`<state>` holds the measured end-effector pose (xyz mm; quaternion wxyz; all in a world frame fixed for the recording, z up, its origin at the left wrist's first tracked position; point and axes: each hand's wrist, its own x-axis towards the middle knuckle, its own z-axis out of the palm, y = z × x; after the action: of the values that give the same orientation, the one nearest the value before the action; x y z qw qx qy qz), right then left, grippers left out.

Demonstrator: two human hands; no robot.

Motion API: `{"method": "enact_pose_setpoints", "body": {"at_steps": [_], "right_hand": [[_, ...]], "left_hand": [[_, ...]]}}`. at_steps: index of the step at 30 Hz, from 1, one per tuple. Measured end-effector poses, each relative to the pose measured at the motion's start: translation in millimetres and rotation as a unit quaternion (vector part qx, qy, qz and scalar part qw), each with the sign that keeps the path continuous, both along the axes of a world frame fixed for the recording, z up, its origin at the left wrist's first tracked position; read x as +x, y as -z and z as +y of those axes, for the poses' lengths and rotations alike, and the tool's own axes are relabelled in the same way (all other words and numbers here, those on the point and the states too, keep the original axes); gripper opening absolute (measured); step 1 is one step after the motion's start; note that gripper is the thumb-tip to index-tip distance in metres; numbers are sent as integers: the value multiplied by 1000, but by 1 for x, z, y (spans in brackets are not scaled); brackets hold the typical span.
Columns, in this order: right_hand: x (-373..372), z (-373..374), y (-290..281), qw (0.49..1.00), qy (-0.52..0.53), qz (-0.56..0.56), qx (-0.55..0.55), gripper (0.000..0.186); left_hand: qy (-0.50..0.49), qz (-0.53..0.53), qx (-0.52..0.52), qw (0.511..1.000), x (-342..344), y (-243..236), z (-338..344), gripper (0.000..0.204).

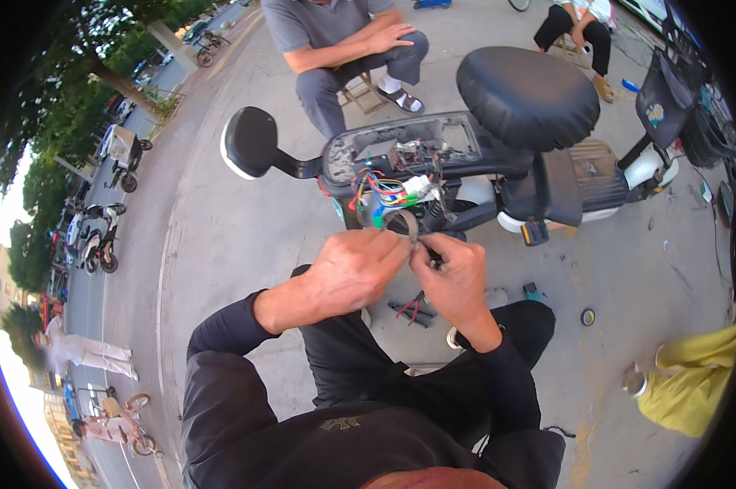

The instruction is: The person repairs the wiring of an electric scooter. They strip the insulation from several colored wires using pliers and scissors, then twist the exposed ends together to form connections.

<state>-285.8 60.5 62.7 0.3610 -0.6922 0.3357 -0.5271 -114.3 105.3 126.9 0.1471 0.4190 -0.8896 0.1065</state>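
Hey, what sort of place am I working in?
Probably an outdoor roadside repair spot: a scooter with its wiring exposed, red-handled pliers on the pavement, and parked scooters by the street.

1 grey-brown band [413, 222], bent into an arch, is held in mid-air by its lower part.

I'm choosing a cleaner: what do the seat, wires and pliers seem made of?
Seat: probably vinyl or leather, black, softly shiny, gathered at the edge.
Wires: likely plastic coating, given the bright colours; cores hidden.
Pliers: red areas suggest plastic; the rest is too small to tell.
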Motion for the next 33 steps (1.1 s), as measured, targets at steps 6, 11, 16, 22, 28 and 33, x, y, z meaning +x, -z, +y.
{"method": "enact_pose_setpoints", "body": {"at_steps": [6,11,16,22,28,33], "right_hand": [[-6,-17,-7,996,-52,-76,-8,7],[-71,-105,20,989,86,-54,104,21],[-23,-96,36,940,-298,37,163,19],[-13,-111,73,923,-240,-9,301,23],[-18,-113,66,925,-233,-4,302,23],[-11,-110,74,916,-262,-22,302,23]], "left_hand": [[41,71,17,996,-7,-18,4,34],[80,66,-7,995,-23,-38,0,34],[-17,124,-80,989,-46,-61,-107,26],[8,151,-176,973,-89,-75,-233,13],[29,96,-104,990,-108,-45,-278,15],[41,91,-123,987,-113,-38,-271,24]]}}
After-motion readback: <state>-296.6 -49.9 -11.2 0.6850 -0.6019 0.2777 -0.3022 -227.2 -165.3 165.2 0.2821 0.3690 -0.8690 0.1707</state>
